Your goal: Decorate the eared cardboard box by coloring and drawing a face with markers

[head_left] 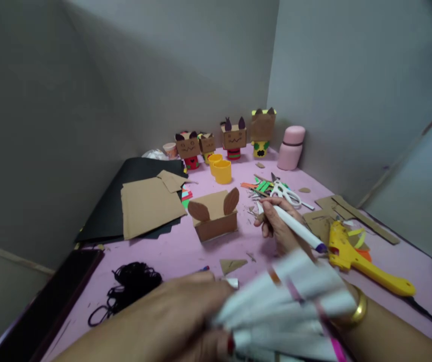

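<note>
My left hand [197, 311], blurred by motion, is wrapped round a bunch of white marker pens [284, 301] with coloured bands, close to the camera. Between the fingers of my right hand [282, 226] lies a single white marker [301, 229] with a purple end, slanting down to the right. Left of that hand a small cardboard box [218, 226] with two brown leaf-shaped ears rests on the table. A cardboard scrap [233, 265] lies in front of the box.
Right of my right hand lies a yellow glue gun [370, 271]. White scissors [286, 193] and paper scraps are behind it. Cardboard sheets [151, 206] and black yarn [135, 281] lie left. Yellow cups [222, 172], box-headed figures [234, 138] and a pink flask [291, 148] stand at the back.
</note>
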The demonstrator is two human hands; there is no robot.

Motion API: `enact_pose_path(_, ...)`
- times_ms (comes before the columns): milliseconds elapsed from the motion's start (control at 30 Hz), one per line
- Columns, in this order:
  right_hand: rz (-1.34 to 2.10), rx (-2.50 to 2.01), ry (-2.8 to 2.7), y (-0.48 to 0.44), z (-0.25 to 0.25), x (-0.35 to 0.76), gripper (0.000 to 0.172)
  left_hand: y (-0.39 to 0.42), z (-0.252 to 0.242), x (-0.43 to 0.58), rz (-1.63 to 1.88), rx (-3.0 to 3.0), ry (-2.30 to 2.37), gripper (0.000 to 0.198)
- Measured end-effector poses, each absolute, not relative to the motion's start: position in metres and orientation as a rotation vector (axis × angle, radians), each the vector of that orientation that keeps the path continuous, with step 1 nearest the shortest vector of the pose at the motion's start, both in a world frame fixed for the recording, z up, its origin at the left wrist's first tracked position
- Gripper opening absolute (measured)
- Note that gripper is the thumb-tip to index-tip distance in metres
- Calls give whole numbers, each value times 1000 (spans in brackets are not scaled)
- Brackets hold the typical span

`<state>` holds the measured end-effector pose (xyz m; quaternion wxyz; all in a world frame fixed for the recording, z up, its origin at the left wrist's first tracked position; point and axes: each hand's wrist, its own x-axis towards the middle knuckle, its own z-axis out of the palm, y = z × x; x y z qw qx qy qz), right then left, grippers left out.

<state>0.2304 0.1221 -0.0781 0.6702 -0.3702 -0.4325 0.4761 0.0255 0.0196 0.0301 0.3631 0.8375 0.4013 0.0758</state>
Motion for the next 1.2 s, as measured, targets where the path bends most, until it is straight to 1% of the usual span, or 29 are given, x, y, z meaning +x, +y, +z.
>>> enact_pose_path(33,1091,-805,-943,122,-75,230,24,26,30,25,319,2016,1083,22)
enact_pose_path(100,1131,-741,-904,117,-66,230,26,40,22,30,519,1766,1082,26)
enact_pose_path(133,1150,-703,-893,114,-61,230,30,47,15,34,560,1658,1050,26)
enact_pose_path(200,1183,-605,-861,105,-52,231,48,59,-2,43,611,1491,947,29)
enact_pose_path(233,1234,-536,-804,101,-48,230,52,64,-10,47,639,1452,921,30)
enact_pose_path(367,1386,-493,-529,94,-38,229,37,74,-29,57,682,1397,815,27)
enact_pose_path(467,1629,-402,-326,97,-36,232,27,77,-29,60,591,1448,773,34)
enact_pose_path(533,1715,-346,-220,98,-35,236,25,79,-29,63,526,1441,756,38)
enact_pose_path(700,1681,-309,-6,97,-27,246,24,88,-47,67,516,1315,727,40)
enact_pose_path(833,1688,-343,7,95,-25,245,24,90,-61,69,560,1300,659,38)
enact_pose_path(1000,1592,-437,-109,96,-27,241,30,87,-60,70,593,1346,681,37)
enact_pose_path(1200,1395,-545,-205,99,-25,233,44,91,-59,67,543,1413,768,41)
